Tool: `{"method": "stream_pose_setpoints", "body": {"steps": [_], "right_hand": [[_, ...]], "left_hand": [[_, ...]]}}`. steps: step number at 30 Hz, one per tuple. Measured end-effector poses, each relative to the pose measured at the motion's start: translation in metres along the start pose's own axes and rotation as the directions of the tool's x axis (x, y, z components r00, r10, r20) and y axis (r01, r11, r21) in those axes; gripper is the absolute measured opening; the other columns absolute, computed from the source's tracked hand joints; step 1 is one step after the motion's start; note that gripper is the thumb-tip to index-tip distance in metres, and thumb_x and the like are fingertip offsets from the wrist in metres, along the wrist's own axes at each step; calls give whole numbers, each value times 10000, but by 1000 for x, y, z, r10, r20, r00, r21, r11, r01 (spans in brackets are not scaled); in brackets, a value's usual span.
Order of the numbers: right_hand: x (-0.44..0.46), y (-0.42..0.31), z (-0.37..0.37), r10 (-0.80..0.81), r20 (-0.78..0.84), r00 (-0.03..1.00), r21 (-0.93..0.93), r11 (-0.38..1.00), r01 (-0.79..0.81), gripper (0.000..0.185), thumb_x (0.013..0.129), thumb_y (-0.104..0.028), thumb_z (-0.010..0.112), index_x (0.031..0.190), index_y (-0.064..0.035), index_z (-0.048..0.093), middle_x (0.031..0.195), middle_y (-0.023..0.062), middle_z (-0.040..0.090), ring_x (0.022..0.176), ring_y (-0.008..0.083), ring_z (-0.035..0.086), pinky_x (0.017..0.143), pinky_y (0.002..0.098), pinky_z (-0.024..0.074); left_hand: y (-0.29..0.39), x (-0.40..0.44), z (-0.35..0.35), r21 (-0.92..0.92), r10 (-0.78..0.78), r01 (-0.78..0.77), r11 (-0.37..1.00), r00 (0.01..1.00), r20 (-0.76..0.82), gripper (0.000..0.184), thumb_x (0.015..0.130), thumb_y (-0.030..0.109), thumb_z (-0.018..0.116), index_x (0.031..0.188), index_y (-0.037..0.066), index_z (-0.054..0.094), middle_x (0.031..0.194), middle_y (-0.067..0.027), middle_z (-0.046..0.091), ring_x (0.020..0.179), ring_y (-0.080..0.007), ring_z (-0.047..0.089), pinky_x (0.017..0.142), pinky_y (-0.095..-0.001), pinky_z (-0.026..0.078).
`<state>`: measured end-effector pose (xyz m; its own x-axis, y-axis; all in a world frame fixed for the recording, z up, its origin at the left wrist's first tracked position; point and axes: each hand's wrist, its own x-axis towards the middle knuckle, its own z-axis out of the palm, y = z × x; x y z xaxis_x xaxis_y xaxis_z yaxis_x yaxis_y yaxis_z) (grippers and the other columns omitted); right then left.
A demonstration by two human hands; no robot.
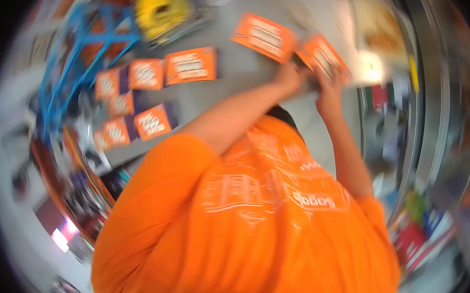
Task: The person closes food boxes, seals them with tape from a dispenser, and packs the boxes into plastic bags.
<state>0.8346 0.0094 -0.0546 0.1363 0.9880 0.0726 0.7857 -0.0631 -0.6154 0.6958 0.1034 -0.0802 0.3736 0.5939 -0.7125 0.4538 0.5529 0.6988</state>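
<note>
One orange card (313, 49) slants ahead of the right hand (330, 88), fingers grasping its near edge; left hand (289, 78) nearer another card (264, 37), grip unclear.

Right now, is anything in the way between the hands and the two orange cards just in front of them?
Nothing visible is. The right hand overlaps the rightmost orange card, and the left hand is close below its neighboring card. The blue crate is off to the left.
</note>
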Motion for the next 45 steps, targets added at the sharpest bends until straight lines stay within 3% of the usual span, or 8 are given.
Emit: {"method": "stream_pose_setpoints", "body": {"steps": [4, 12, 17, 22, 26, 31, 34, 45], "right_hand": [[11, 23, 4, -92, 120, 989, -182, 977, 113, 850, 712, 157, 437, 1494, -177, 431, 1560, 316, 227, 1484, 469, 70, 1187, 564, 22], [68, -47, -27, 26, 26, 999, -537, 844, -7, 571, 927, -169, 599, 1473, -180, 434, 1474, 228, 392, 1350, 388, 420, 1106, 572, 314], [105, -273, -20, -99, 30, 995, 808, 589, 34, 636, 965, -271, 589, 1481, -26, 307, 1300, 154, 497, 1078, 295, 594, 1004, 412, 443], [57, -488, 3, -759, 11, 651, 943, -209, -259, 756, 964, -440, 567, 1550, -146, 189, 1334, 166, 490, 1001, 302, 622, 1027, 582, 377], [-19, -636, 43, -879, -34, 475, 836, -286, -469, 779, 947, -301, 615, 1564, -159, 163, 1317, 111, 469, 804, 243, 641, 970, 490, 451], [-65, -745, 89, -901, -44, 431, 530, -387, -754, 550, 1005, -147, 524, 1512, -276, 356, 1457, 37, 429, 965, 269, 687, 1100, 580, 350], [-57, -798, 79, -895, 443, 61, 507, 194, -840, 556, 994, -131, 542, 1503, -283, 375, 1425, 84, 455, 919, 255, 698, 1070, 565, 397], [-61, -869, 223, -856, 122, 502, 865, -156, -476, 789, 1012, -487, 450, 1573, -292, -70, 1299, 165, 568, 823, 321, 666, 934, 477, 494]], "left_hand": [[-29, 68, 34, -28, 77, -89, 996, 951, -300, 462, 886, 302, 666, 1280, 75, 582, 1136, -91, 683, 1045, -216, 651, 886, -374, 522], [28, -69, -91, 221, 217, -312, 924, 904, 369, 315, 910, 288, 620, 1109, 49, 670, 1021, -76, 713, 902, -175, 687, 798, -337, 540], [-55, -235, -256, -99, 391, -469, 877, 820, -418, 241, 963, 256, 552, 1000, 41, 657, 955, -46, 694, 816, -154, 670, 753, -320, 520], [-246, -377, -434, 18, 65, -771, 637, 31, -997, 236, 875, -28, 513, 1083, 37, 603, 984, -60, 655, 865, -168, 630, 755, -309, 521], [-408, -463, -566, -128, -87, 65, 990, -436, -896, 534, 825, 327, 732, 1195, -12, 548, 1099, -217, 623, 1066, -343, 597, 885, -439, 482], [-500, -469, -633, -298, -293, 217, 929, -57, -954, 850, 627, 507, 865, 1227, -7, 551, 1224, -281, 596, 1132, -428, 586, 956, -470, 481], [-508, -461, -639, -274, -272, 28, 961, -63, -960, 720, 622, 421, 888, 1127, -7, 605, 1043, -234, 685, 999, -392, 661, 875, -445, 515], [-464, -551, -716, -170, -213, -507, 845, -29, -977, 512, 692, 252, 880, 1049, -16, 628, 926, -76, 692, 807, -145, 623, 741, -287, 498]]}}
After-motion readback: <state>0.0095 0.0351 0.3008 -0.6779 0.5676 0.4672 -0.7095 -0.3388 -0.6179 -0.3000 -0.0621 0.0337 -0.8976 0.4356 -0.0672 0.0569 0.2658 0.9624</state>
